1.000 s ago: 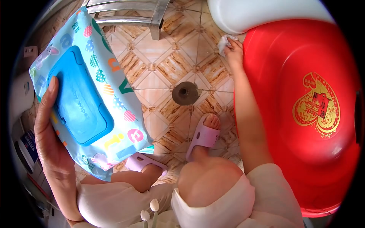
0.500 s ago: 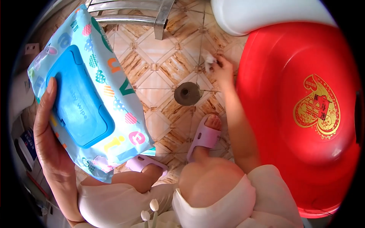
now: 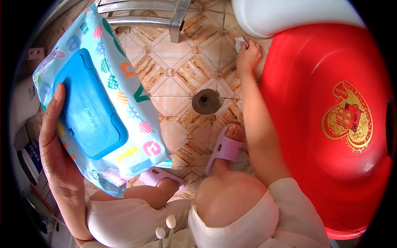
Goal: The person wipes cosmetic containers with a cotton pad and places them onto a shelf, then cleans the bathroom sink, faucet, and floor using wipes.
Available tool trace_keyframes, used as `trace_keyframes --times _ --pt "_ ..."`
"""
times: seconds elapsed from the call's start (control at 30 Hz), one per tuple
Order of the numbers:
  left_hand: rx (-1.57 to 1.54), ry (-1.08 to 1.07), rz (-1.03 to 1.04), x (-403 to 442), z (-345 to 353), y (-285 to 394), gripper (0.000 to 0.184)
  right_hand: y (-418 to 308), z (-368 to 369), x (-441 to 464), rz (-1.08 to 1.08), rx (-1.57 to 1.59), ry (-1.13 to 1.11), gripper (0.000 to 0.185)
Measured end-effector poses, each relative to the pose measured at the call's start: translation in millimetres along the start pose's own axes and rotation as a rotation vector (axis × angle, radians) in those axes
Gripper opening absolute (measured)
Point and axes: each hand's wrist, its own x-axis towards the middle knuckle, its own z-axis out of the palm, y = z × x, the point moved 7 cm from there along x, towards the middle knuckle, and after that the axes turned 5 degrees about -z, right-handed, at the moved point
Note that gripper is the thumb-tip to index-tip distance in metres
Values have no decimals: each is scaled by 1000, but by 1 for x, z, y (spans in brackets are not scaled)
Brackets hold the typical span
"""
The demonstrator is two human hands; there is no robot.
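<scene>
My left hand (image 3: 62,153) grips a light-blue pack of baby wipes (image 3: 142,124) from its left side, the thumb lying against the closed blue lid (image 3: 93,109). The pack is tilted, its printed face towards me. Stretched out to the floor, my right hand (image 3: 249,56) is closed on a crumpled white wipe (image 3: 240,43), which pokes out past the fingers. That hand is low by the tiles, between the white basin and the red one. Part of the wipe is hidden under the fingers.
A large red basin (image 3: 306,136) with a gold emblem fills the right side. Behind it stands a white basin (image 3: 285,16). A metal rack (image 3: 142,18) is at the top. The tiled floor (image 3: 173,53) has a round drain (image 3: 206,101). My feet wear pink slippers (image 3: 223,149).
My right hand has moved away from me across the tiles, towards the white basin, with the wipe in it. The pack in my left hand has barely shifted.
</scene>
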Motion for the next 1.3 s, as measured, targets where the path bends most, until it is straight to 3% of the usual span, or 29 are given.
trace_keyframes --times 0.1,0.2,0.27,0.3,0.37,0.4,0.47,0.5,0.63,0.7,0.77,0.87,0.93,1.1,1.23,1.3 --pt "41 47 10 -3 5 -1 44 -4 1 3 104 30 107 13" --pt "59 34 7 -1 5 -1 45 -15 9 2 -3 -97 34 16" --pt "41 15 5 1 8 0 44 -42 19 -11 -383 42 -180 17" --pt "22 5 6 1 8 1 43 -47 11 -13 -388 43 -177 17" --pt "5 1 -3 0 8 1 42 -44 31 -33 11 376 -793 20" --pt "-9 -5 -17 0 7 0 41 -49 21 -28 10 375 -797 20" --pt "-9 3 -9 0 5 0 41 -37 11 -32 442 602 -1004 23" --pt "-5 4 -1 0 4 1 40 -28 9 -31 557 725 -1050 25" --pt "-1 -9 -9 0 2 2 41 1 11 -7 593 722 -906 27" --pt "-15 67 30 -1 -3 3 41 11 19 18 452 616 -636 31" --pt "-5 45 18 -1 -2 2 40 -1 28 25 415 559 -559 26" --pt "4 -3 -10 1 1 1 40 -13 37 38 329 345 -392 19" --pt "3 -26 -27 1 2 0 40 -29 32 40 239 -12 -217 17" --pt "-30 -6 9 2 -2 3 39 -63 47 22 64 6 -254 17" --pt "-25 -30 -7 4 1 3 39 -71 51 8 -69 148 -413 21" --pt "-27 20 25 3 0 4 40 -80 48 4 -295 198 -379 24"
